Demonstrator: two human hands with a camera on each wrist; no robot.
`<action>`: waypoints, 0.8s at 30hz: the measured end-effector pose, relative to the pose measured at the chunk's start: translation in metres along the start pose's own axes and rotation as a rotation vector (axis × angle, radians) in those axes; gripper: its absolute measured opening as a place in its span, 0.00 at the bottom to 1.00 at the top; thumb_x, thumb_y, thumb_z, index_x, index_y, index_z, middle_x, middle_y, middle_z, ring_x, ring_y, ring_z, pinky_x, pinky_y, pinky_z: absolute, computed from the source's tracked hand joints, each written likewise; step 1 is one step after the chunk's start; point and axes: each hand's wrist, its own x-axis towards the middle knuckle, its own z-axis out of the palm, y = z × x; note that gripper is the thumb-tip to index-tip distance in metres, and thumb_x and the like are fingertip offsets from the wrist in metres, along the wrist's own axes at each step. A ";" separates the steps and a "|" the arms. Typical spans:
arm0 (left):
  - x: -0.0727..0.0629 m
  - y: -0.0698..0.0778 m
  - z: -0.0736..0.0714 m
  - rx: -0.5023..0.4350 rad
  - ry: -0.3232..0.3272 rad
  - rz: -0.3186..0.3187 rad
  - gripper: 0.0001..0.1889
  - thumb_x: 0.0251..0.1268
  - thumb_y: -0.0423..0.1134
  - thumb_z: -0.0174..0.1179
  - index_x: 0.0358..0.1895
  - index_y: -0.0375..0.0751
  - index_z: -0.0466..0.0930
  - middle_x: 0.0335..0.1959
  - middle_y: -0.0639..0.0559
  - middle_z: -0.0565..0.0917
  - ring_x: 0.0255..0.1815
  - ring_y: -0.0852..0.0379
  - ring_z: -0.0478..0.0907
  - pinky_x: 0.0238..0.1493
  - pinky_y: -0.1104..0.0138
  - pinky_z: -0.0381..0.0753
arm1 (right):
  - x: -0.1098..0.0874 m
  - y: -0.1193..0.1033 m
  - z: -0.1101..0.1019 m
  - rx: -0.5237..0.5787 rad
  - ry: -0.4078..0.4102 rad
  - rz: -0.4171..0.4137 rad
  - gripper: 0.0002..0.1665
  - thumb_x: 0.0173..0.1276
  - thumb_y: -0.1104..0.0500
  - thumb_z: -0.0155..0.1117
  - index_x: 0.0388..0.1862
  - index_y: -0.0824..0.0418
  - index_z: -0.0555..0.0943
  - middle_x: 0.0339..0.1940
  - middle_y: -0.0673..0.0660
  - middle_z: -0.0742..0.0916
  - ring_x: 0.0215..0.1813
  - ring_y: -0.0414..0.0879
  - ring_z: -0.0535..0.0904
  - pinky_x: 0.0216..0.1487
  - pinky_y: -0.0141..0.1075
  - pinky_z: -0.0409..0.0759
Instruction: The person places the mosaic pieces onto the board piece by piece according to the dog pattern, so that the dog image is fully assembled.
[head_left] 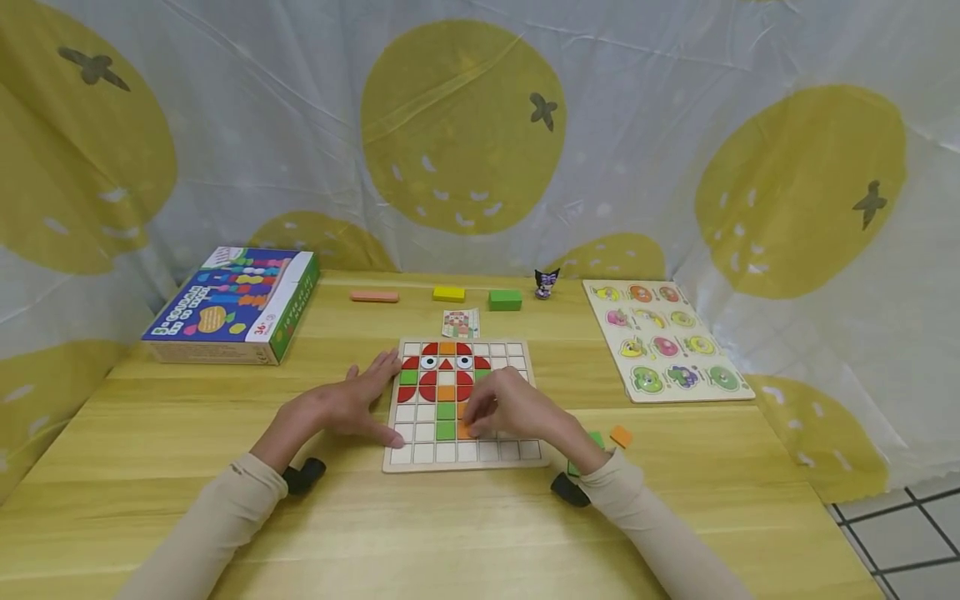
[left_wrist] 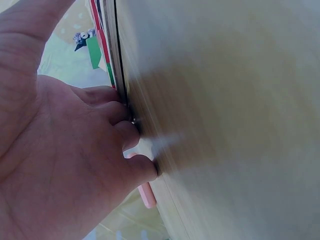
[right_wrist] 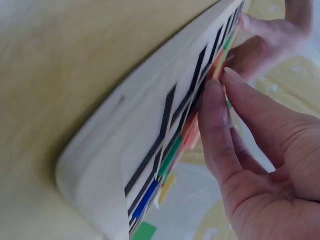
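Note:
A wooden grid board (head_left: 467, 465) lies in front of me, with red, green and orange tiles forming an owl-like figure with two round eyes. My left hand (head_left: 352, 408) rests along its left side, fingers stretched toward the upper corner and thumb near the lower one. In the left wrist view, the fingertips (left_wrist: 145, 167) touch the tabletop beside the board's edge. Over the lower middle cells, my right hand (head_left: 512, 408) pinches an orange square tile (head_left: 464, 432) between thumb and forefinger, right at the board. Green tiles (head_left: 446, 430) fill the column just left of it.
Loose green tiles (head_left: 596, 437) and an orange tile (head_left: 621, 436) lie by my right wrist. Behind the board are a pattern card (head_left: 461, 323), pink, yellow and green blocks (head_left: 505, 300), and a small figurine (head_left: 546, 284). A game box (head_left: 232, 304) stands left, a fruit puzzle board (head_left: 660, 325) right.

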 end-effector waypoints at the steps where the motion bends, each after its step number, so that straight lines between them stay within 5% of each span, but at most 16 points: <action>1: 0.001 0.000 0.000 0.001 0.000 0.005 0.73 0.57 0.63 0.80 0.88 0.33 0.34 0.90 0.33 0.32 0.89 0.29 0.29 0.82 0.30 0.32 | -0.001 0.001 -0.003 0.004 -0.007 -0.008 0.06 0.62 0.70 0.82 0.37 0.63 0.93 0.35 0.52 0.92 0.35 0.36 0.85 0.41 0.30 0.87; 11: 0.002 0.001 0.001 -0.025 -0.003 0.003 0.72 0.58 0.62 0.80 0.89 0.33 0.34 0.89 0.32 0.32 0.88 0.27 0.29 0.82 0.30 0.31 | -0.036 0.044 -0.059 0.069 -0.131 0.018 0.12 0.65 0.65 0.82 0.47 0.62 0.92 0.38 0.52 0.92 0.37 0.41 0.83 0.42 0.36 0.87; 24: 0.000 0.001 0.000 -0.008 0.006 0.011 0.71 0.59 0.61 0.80 0.88 0.32 0.35 0.90 0.32 0.33 0.89 0.30 0.29 0.83 0.31 0.31 | -0.125 0.093 -0.113 -0.017 -0.073 0.240 0.19 0.55 0.65 0.88 0.43 0.65 0.89 0.33 0.56 0.86 0.33 0.42 0.76 0.35 0.31 0.76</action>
